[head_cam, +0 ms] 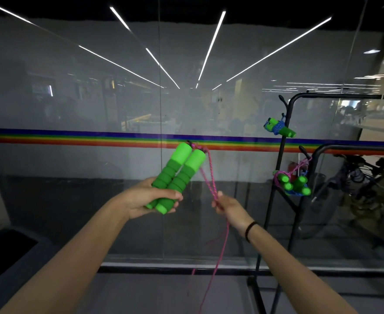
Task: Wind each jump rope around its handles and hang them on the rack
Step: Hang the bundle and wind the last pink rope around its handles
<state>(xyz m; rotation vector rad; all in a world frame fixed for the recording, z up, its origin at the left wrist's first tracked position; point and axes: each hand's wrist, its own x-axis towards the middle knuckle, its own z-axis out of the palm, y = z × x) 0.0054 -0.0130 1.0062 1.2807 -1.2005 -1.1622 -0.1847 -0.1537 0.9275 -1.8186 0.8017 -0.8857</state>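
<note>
My left hand (149,199) grips two green foam handles (178,173) side by side, tilted up and to the right. A pink braided rope (209,177) runs from the handle tops down to my right hand (228,206), which pinches both strands; the slack hangs toward the floor. On the black rack (286,141) at right hang a wound blue-rope bundle with green handles (279,129) on an upper hook, and lower down a pink-rope bundle (285,180) beside another blue one (300,188).
A glass wall (118,98) with a rainbow stripe stands straight ahead. A second black rack bar (356,148) curves at the far right, with dark equipment behind the glass. A dark bin corner (7,250) sits at lower left.
</note>
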